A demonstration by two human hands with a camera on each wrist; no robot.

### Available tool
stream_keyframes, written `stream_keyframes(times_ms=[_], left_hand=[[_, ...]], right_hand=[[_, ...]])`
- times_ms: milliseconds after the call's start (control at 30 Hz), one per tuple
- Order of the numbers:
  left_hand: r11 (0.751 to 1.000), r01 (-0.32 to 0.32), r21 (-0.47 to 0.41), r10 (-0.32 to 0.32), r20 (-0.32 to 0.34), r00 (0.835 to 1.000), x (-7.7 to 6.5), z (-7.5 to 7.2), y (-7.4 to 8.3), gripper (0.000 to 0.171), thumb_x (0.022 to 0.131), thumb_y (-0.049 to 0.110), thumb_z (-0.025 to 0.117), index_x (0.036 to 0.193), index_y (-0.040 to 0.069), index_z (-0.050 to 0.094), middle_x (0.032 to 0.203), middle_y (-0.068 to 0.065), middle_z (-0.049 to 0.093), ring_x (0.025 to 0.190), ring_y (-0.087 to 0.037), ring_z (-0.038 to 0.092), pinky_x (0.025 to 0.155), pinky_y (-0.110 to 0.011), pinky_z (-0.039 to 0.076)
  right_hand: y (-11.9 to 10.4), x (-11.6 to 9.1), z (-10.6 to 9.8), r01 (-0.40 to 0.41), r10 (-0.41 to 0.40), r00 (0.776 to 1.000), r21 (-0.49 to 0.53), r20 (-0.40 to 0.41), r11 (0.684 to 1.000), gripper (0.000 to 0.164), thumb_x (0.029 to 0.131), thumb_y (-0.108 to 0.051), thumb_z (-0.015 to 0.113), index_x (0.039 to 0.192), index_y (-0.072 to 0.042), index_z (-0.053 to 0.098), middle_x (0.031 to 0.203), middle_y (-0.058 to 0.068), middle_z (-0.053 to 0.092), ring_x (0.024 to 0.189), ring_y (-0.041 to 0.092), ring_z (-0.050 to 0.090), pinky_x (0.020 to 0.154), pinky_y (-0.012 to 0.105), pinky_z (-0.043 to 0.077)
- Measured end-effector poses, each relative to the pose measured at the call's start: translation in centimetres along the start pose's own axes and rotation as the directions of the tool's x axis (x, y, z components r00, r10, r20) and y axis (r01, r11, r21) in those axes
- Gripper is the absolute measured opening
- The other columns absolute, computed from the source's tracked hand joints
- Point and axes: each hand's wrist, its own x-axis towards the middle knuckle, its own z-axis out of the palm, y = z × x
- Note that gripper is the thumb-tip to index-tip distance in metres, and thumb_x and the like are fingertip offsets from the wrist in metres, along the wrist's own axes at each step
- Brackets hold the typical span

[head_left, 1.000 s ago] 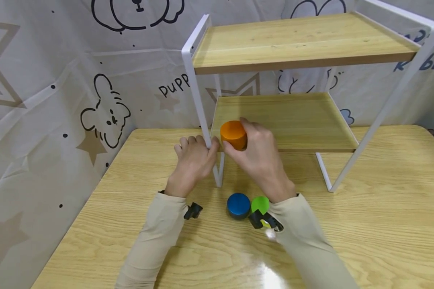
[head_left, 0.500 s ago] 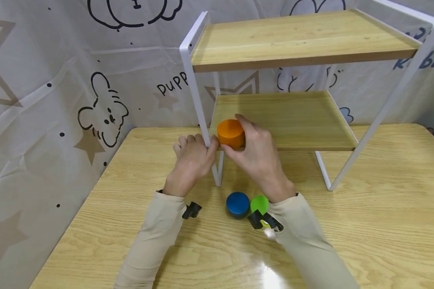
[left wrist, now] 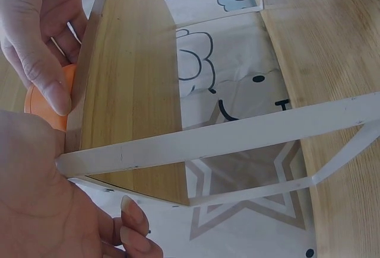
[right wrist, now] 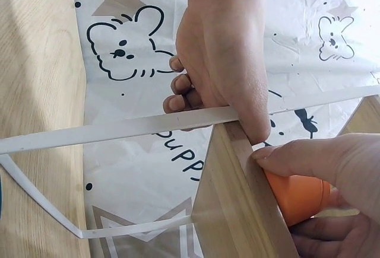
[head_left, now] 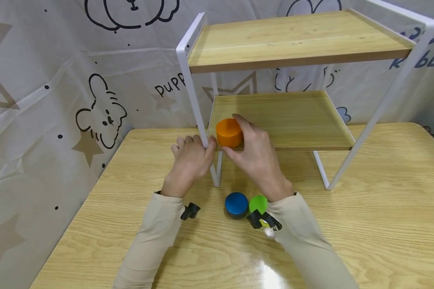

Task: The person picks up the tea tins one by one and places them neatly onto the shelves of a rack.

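My right hand (head_left: 259, 154) holds a squat orange cylinder (head_left: 228, 132) between thumb and fingers, at the front left corner of the lower shelf board (head_left: 296, 118). In the right wrist view the thumb lies along the board's front edge, and the orange side (right wrist: 297, 196) shows beneath it. My left hand (head_left: 191, 158) grips the rack's white front left leg (head_left: 194, 100) where it meets this board. The leg passes between its thumb and curled fingers, and the thumb tip comes close to the orange cylinder.
On the table (head_left: 105, 241) before the rack stand a blue cylinder (head_left: 236, 203) and a green one (head_left: 257, 204), the latter partly covered by the right wrist's camera mount. Above the hands spans the upper board (head_left: 300, 40). A patterned cloth (head_left: 32, 160) hangs behind and at left.
The right hand has shifted the orange cylinder slightly left along the lower board, closer to the left thumb. The left hand keeps its place on the leg. The whole head view has drifted a little.
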Motion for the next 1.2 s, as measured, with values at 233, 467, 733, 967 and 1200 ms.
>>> stream_keyframes(times_ms=[233, 467, 733, 967, 1200], left_hand=[[1.000, 0.000, 0.005, 0.000, 0.008, 1.000, 0.03, 0.00, 0.00, 0.060, 0.100, 0.048, 0.013, 0.085, 0.003, 0.050, 0.086, -0.015, 0.045, 0.087, -0.035, 0.034, 0.077, -0.044, 0.021], [1.000, 0.010, 0.003, -0.010, 0.009, 1.000, -0.02, 0.07, -0.01, 0.060, 0.101, 0.047, 0.013, 0.087, 0.002, 0.050, 0.087, -0.015, 0.046, 0.087, -0.034, 0.034, 0.077, -0.044, 0.021], [1.000, -0.001, 0.003, 0.001, 0.002, 1.000, 0.00, 0.07, 0.02, 0.060, 0.100, 0.048, 0.014, 0.086, 0.002, 0.050, 0.086, -0.015, 0.046, 0.086, -0.034, 0.034, 0.076, -0.043, 0.021], [1.000, 0.000, 0.000, 0.000, 0.006, 1.000, 0.05, 0.06, -0.01, 0.061, 0.100, 0.048, 0.013, 0.086, 0.002, 0.051, 0.086, -0.015, 0.046, 0.087, -0.034, 0.035, 0.075, -0.043, 0.023], [1.000, -0.003, -0.011, 0.003, 0.008, 1.000, 0.10, 0.09, 0.02, 0.061, 0.100, 0.047, 0.013, 0.086, 0.002, 0.051, 0.086, -0.015, 0.046, 0.088, -0.034, 0.034, 0.075, -0.042, 0.023]], right_hand=[[0.33, -0.03, 0.00, 0.016, -0.016, 1.000, 0.019, -0.002, 1.000, 0.066, 0.076, -0.013, 0.081, 0.133, 0.003, 0.049, 0.118, 0.022, 0.063, 0.099, 0.036, 0.065, 0.085, 0.044, 0.053], [0.39, -0.06, -0.04, 0.016, -0.016, 1.000, 0.020, 0.020, 1.000, 0.069, 0.076, -0.012, 0.081, 0.135, 0.002, 0.047, 0.119, 0.022, 0.063, 0.101, 0.035, 0.065, 0.086, 0.043, 0.053], [0.55, -0.05, -0.21, 0.008, -0.009, 1.000, 0.046, 0.026, 0.999, 0.075, 0.071, -0.004, 0.083, 0.136, 0.002, 0.046, 0.124, 0.022, 0.061, 0.108, 0.036, 0.062, 0.093, 0.044, 0.049], [0.63, -0.05, -0.30, 0.009, -0.011, 0.999, 0.054, 0.035, 0.998, 0.078, 0.070, -0.002, 0.083, 0.137, 0.001, 0.045, 0.125, 0.023, 0.060, 0.108, 0.036, 0.062, 0.093, 0.043, 0.049], [0.66, 0.06, -0.28, 0.020, -0.023, 0.999, 0.077, 0.044, 0.997, 0.074, 0.072, -0.002, 0.082, 0.136, 0.002, 0.045, 0.126, 0.022, 0.059, 0.110, 0.036, 0.061, 0.095, 0.043, 0.048]])
